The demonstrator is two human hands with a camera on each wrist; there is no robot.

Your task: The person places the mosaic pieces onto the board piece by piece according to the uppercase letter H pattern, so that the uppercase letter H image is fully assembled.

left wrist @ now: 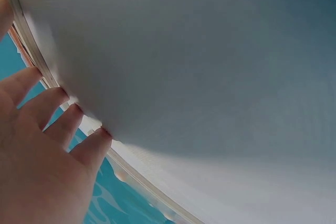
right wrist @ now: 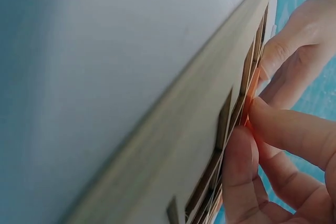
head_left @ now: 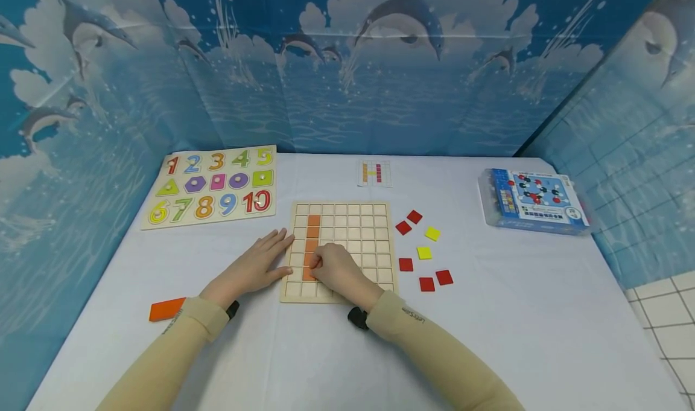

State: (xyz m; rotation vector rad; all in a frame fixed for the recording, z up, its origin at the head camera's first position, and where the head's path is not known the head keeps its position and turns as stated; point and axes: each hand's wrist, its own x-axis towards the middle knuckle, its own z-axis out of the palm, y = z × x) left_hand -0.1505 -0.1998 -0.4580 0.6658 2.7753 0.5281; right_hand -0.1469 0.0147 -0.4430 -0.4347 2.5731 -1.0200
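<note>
A wooden grid board [head_left: 374,209] lies mid-table with a column of orange square tiles [head_left: 312,231] in its left part. My right hand [head_left: 339,271] is over the column's lower end. In the right wrist view, its thumb and finger pinch an orange tile [right wrist: 251,95] at the board's cells; the fingers partly cover the tile. My left hand [head_left: 259,261] lies at the board's left side with fingers spread. In the left wrist view, its fingertips [left wrist: 101,132] touch the board's edge.
Several red tiles [head_left: 426,284] and two yellow tiles [head_left: 425,253] lie right of the board. Orange pieces [head_left: 167,309] sit by the left sleeve. A small pattern card [head_left: 374,174], a number puzzle board [head_left: 217,215] and a boxed molecule kit [head_left: 534,200] stand farther back.
</note>
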